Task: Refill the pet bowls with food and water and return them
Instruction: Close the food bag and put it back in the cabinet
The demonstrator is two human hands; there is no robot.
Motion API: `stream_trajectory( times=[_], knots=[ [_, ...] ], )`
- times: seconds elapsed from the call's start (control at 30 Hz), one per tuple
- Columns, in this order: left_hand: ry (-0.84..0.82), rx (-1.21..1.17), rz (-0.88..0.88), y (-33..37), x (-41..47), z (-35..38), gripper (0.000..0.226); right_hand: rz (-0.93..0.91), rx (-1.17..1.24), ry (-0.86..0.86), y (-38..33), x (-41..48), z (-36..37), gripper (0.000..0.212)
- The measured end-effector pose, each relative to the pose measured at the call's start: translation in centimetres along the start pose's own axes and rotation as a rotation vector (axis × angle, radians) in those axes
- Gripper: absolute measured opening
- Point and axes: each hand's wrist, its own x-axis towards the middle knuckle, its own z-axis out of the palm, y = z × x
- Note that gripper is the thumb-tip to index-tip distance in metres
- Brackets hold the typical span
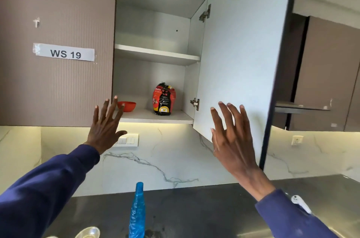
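1. Step in hand, as far as I can judge: fetching the food. The wall cabinet door (pixel 243 52) stands swung open on the right of the frame, and both hands are up in front of the cabinet.
2. The puppy food bag (pixel 164 99) stands upright on the bottom shelf (pixel 175 117), just right of centre and towards the back. A red bowl (pixel 127 105) sits on the same shelf to its left, the 2 apart from each other.
3. Left hand (pixel 106 126): fingers straight and spread wide, holding nothing. Its fingertips overlap the shelf's front edge and the red bowl in the picture, but I can't tell if they touch anything.
4. Right hand (pixel 231 136): also spread wide and empty, in front of the door's pale inner face. Touching or just close, can't tell.
5. At the bottom of the frame, a blue plastic bottle (pixel 137 212) stands on the dark countertop (pixel 194 208), with a shiny metal bowl (pixel 88 233) to its left, cut off by the frame's edge.
6. Next move, my guess: reach in past the red bowl, wrap 1 hand round the bag's middle and bring it down. It's a soft, crinkly bag, so a firm grip round the body beats pinching the top.
7. Nothing looks filled yet, so the task seems early on.
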Motion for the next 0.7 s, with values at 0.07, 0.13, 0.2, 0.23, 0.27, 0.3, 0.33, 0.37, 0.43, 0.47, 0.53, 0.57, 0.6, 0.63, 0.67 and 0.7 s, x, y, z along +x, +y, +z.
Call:
stream_trajectory(
  times=[0.07, 0.13, 0.2, 0.23, 0.27, 0.3, 0.33, 0.37, 0.43, 0.47, 0.53, 0.57, 0.6, 0.63, 0.67, 0.7],
  knots=[
    [-0.019, 0.0, -0.008, 1.5, -0.3, -0.6, 0.112, 0.039, -0.032, 0.033, 2.0, -0.2, -1.4, 0.072],
    [-0.03, 0.002, -0.019, 2.7, -0.5, -1.2, 0.112, 0.159, -0.056, 0.017, 4.2, 0.2, -2.1, 0.082],
    [-0.034, 0.008, -0.026, 3.2, -0.6, -1.8, 0.11, 0.294, -0.023, -0.042, 5.4, 0.5, -1.9, 0.094],
    [-0.03, 0.01, -0.03, 3.3, -0.6, -2.1, 0.11, 0.334, 0.008, -0.066, 5.6, 0.7, -1.7, 0.097],
    [-0.023, 0.018, -0.029, 3.4, -0.6, -2.4, 0.109, 0.356, 0.03, -0.081, 5.5, 0.7, -1.4, 0.098],
    [-0.015, 0.034, -0.025, 3.3, -0.6, -2.7, 0.109, 0.371, 0.049, -0.086, 5.3, 0.7, -1.0, 0.098],
    [-0.007, 0.048, -0.022, 3.1, -0.6, -2.9, 0.11, 0.379, 0.068, -0.081, 5.0, 0.8, -0.7, 0.097],
    [0.006, 0.053, -0.018, 2.7, -0.6, -3.1, 0.111, 0.383, 0.091, -0.071, 4.6, 1.0, -0.6, 0.096],
    [0.002, 0.058, -0.031, 1.7, -0.5, -3.4, 0.114, 0.359, 0.143, -0.045, 3.1, 1.6, -0.8, 0.094],
    [-0.015, 0.058, -0.045, 1.0, -0.4, -3.5, 0.117, 0.324, 0.171, -0.028, 1.9, 1.9, -1.0, 0.091],
    [-0.028, 0.048, -0.08, -0.3, -0.1, -3.4, 0.121, 0.21, 0.265, 0.039, -0.5, 2.3, -1.4, 0.086],
    [-0.038, 0.046, -0.098, -0.9, 0.0, -3.3, 0.122, 0.145, 0.342, 0.081, -1.9, 2.7, -1.4, 0.084],
    [-0.05, 0.045, -0.109, -1.3, 0.1, -3.2, 0.123, 0.079, 0.425, 0.111, -3.0, 3.1, -1.4, 0.084],
    [-0.056, 0.044, -0.116, -1.9, 0.2, -3.1, 0.125, 0.011, 0.51, 0.124, -4.3, 3.7, -1.1, 0.085],
    [-0.052, 0.047, -0.117, -2.7, 0.2, -2.9, 0.126, -0.052, 0.59, 0.116, -5.7, 4.5, -0.6, 0.088],
    [-0.041, 0.047, -0.116, -3.4, 0.3, -2.7, 0.127, -0.106, 0.657, 0.088, -6.9, 5.4, 0.1, 0.092]
  ],
)
